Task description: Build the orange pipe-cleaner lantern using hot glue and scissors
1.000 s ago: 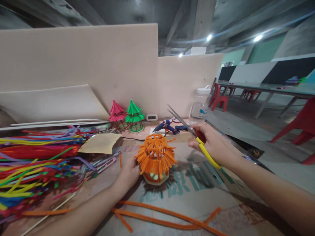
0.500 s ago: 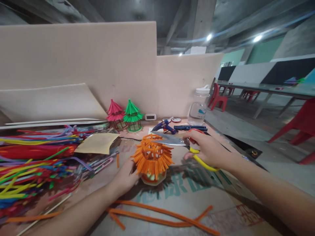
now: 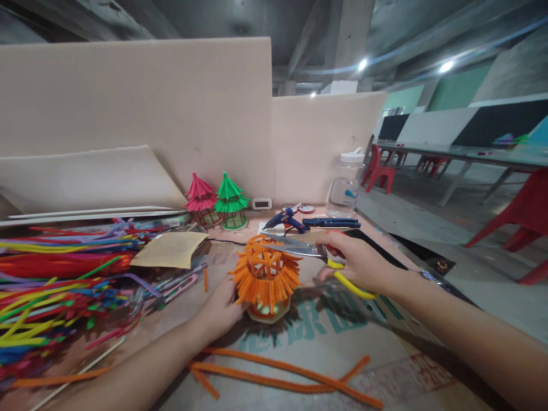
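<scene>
An orange pipe-cleaner tower [image 3: 268, 279] with a fringed roof and open lattice top stands on a pale base at the middle of the cardboard-covered table. My left hand [image 3: 222, 311] grips its left side, the fingertips partly hidden behind the fringe. In my right hand [image 3: 353, 260] are scissors [image 3: 357, 287] with yellow and red handles. Their metal blades point left and lie across the tower's lattice top. Nearer to me, long orange pipe cleaners [image 3: 274, 379] lie crossed on the cardboard.
Colourful pipe cleaners [image 3: 51, 297] heap at the left beside a yellow paper [image 3: 171, 250]. Behind stand pink [image 3: 199, 197] and green [image 3: 231, 200] towers, a small clock [image 3: 261, 204], a blue glue gun [image 3: 285, 220] and a clear bottle [image 3: 345, 185].
The scissors and my right hand have shifted slightly left and the blades look closer together. My left hand and the tower are nearly unmoved.
</scene>
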`<state>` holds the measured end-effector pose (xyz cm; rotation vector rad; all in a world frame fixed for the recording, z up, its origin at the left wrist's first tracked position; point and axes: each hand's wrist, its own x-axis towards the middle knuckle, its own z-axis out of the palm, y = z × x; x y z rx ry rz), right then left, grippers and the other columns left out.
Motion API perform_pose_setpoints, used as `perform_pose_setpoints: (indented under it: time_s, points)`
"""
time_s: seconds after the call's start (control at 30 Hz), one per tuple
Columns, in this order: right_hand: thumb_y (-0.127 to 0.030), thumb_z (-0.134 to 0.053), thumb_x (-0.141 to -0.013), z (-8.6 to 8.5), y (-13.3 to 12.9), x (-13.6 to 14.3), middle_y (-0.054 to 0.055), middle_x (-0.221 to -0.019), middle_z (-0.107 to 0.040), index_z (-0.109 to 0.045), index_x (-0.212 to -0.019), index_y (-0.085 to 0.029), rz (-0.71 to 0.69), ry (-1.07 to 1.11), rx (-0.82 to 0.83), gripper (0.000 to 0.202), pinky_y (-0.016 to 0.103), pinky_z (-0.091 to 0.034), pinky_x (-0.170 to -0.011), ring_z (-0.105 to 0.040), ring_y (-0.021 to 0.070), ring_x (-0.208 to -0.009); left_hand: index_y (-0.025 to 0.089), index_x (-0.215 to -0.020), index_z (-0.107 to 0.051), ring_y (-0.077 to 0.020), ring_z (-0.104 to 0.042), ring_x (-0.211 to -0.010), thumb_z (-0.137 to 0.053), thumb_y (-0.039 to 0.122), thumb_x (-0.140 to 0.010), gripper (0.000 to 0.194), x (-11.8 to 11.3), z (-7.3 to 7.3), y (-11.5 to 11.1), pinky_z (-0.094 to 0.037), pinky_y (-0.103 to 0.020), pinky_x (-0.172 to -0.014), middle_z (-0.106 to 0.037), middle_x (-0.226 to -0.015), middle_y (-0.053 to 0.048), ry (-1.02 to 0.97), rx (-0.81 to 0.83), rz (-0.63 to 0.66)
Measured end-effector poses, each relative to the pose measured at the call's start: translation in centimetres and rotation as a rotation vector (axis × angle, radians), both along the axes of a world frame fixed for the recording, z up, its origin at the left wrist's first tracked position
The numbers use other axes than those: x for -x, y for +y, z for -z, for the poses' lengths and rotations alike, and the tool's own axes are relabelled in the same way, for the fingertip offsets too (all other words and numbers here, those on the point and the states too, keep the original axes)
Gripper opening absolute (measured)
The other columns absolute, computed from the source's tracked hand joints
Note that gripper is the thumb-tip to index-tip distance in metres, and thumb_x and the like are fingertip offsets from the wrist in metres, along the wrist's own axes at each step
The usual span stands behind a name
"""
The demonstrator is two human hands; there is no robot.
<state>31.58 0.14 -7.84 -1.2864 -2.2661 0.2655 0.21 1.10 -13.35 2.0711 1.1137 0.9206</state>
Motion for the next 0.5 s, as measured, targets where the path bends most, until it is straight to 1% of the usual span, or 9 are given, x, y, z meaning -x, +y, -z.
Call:
perform_pose_setpoints:
  time_s: [0.1, 0.17, 0.3, 0.4, 0.5]
  points:
    - [-0.044, -0.081, -0.074, 0.0, -0.04, 0.03, 0.007, -0.116, -0.069, -0.061, -0.128, -0.029, -0.002, 0.002, -0.01, 0.059, 0.039, -0.05, -0.084, -0.063, 0.028, -0.1, 0.021, -0.094, -0.076, -0.0347, -0.066, -0.103, -0.063, 0.036, -0.076, 0.027, 0.31, 0.68, 0.13, -0.052, -0.044, -0.095, -0.075, -0.104, -0.011, -0.006, -0.011, -0.017]
    - [-0.042, -0.081, -0.075, 0.0, -0.07, 0.06, 0.007, -0.116, -0.069, -0.061, -0.128, -0.028, -0.002, 0.005, -0.019, 0.058, 0.039, -0.049, -0.084, -0.063, 0.0277, -0.101, 0.023, -0.096, -0.076, -0.0337, -0.065, -0.105, -0.06, 0.036, -0.079, 0.027, 0.41, 0.88, 0.15, -0.052, -0.043, -0.097, -0.075, -0.105, -0.01, -0.011, -0.023, -0.02]
    - [-0.042, -0.081, -0.075, 0.01, -0.16, 0.12, 0.008, -0.118, -0.068, -0.06, -0.129, -0.028, -0.001, 0.012, -0.017, 0.059, 0.038, -0.049, -0.084, -0.063, 0.0274, -0.101, 0.024, -0.096, -0.076, -0.0318, -0.065, -0.104, -0.057, 0.033, -0.083, 0.025, 0.34, 0.62, 0.05, -0.05, -0.041, -0.101, -0.076, -0.105, -0.008, -0.005, -0.045, 0.001]
    - [-0.042, -0.081, -0.074, -0.01, -0.21, 0.19, 0.008, -0.119, -0.068, -0.06, -0.13, -0.029, -0.001, 0.022, 0.0, 0.061, 0.038, -0.049, -0.085, -0.063, 0.0274, -0.102, 0.023, -0.096, -0.076, -0.0316, -0.064, -0.105, -0.057, 0.032, -0.083, 0.025, 0.21, 0.34, -0.01, -0.048, -0.041, -0.104, -0.075, -0.107, -0.008, 0.004, -0.061, 0.015]
    - [-0.041, -0.081, -0.074, -0.03, -0.21, 0.25, 0.007, -0.119, -0.069, -0.06, -0.13, -0.029, -0.009, 0.035, 0.012, 0.061, 0.038, -0.049, -0.085, -0.063, 0.0277, -0.103, 0.023, -0.095, -0.075, -0.0311, -0.065, -0.103, -0.057, 0.032, -0.083, 0.024, 0.13, 0.26, -0.02, -0.048, -0.041, -0.103, -0.074, -0.111, -0.009, 0.009, -0.066, 0.019]
